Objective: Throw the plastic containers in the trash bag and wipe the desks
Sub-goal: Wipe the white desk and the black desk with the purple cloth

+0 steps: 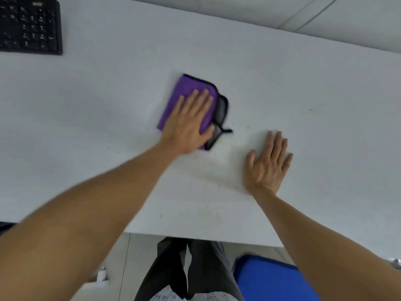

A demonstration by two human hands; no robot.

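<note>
Here's the cloth (184,88), purple with a dark trim, folded close to square and lying mid-desk, so we can't call much of a long axis; if anything it runs with the forearm, from the near edge toward the far one. The left hand (191,124) is flat on top of it, fingers straight, pressing rather than gripping. The right hand (269,161) lies just to the cloth's right and closer to the near edge, palm down on the bare desk (108,105), fingers spread, holding nothing. We judge the wipe is under way: dark specks dot the surface between cloth and near edge, so the left hand, already on it, should draw it back. A keyboard (30,25) sits at the far left corner.
</note>
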